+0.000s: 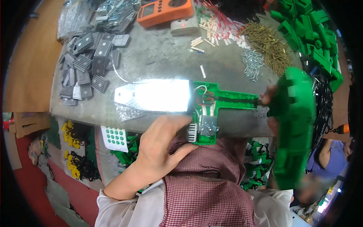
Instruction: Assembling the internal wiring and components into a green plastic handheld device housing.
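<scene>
Left hand (155, 142) on an open green housing (236, 99), right hand (269, 95) on a blurred green cover (297, 128).
The left thumb and fingers (172, 123) stand well apart, bracketing the finned block (192, 132) and gripping the housing's lower end, which juts past the near edge of the bench (162, 64) beside the glowing panel (153, 95). The right hand grips the upright cover, just right of the housing's handle; its thumb and fingertips show apart at the cover's left edge, the rest hidden.
</scene>
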`<state>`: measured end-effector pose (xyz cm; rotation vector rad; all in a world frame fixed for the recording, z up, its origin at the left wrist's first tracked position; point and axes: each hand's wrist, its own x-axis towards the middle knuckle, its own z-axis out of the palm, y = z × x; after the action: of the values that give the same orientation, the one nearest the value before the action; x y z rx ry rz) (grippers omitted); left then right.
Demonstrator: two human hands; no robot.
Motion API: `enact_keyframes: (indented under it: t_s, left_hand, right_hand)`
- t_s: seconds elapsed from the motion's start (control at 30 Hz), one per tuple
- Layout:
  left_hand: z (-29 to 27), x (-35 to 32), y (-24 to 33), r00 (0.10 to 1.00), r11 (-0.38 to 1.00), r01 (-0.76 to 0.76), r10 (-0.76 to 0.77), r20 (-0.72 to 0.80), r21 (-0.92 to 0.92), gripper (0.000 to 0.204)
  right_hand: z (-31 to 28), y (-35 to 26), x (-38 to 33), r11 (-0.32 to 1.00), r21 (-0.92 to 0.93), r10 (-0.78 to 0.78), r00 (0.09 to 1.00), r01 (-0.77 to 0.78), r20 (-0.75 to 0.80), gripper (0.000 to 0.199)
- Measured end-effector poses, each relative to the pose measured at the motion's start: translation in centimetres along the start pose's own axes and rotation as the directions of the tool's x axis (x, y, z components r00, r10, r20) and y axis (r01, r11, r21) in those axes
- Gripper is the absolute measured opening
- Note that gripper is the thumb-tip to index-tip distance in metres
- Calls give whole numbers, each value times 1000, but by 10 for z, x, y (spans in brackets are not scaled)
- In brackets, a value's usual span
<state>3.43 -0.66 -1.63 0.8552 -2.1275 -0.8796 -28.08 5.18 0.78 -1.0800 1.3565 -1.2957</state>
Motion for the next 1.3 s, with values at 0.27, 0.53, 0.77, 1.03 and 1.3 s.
enact_keyframes:
  t_s: [0.27, 0.53, 0.77, 1.03, 1.3]
  left_hand:
    - [-1, -3, -2, 994, 993, 107, -106, 8, -58, 53]
    - [2, -2, -9, 999, 998, 34, -35, -24, -58, 51]
    - [4, -3, -14, 998, 996, -5, -1, -64, -91, 43]
    - [3, -4, -21, 997, 985, -20, 7, -78, -169, 47]
    - [4, -9, -21, 997, 986, 22, -33, -64, -164, 55]
  right_hand:
    - [49, -12, 7, 962, -66, -272, 929, 264, -250, 62]
    - [50, 6, 13, 956, -157, -278, 937, 248, -213, 60]
    - [49, 13, 20, 975, -26, -223, 973, 222, -55, 54]
    - [74, -14, 33, 548, -746, -147, 921, 379, 361, 46]
    - [86, -11, 29, 515, -798, -71, 943, 313, 325, 44]
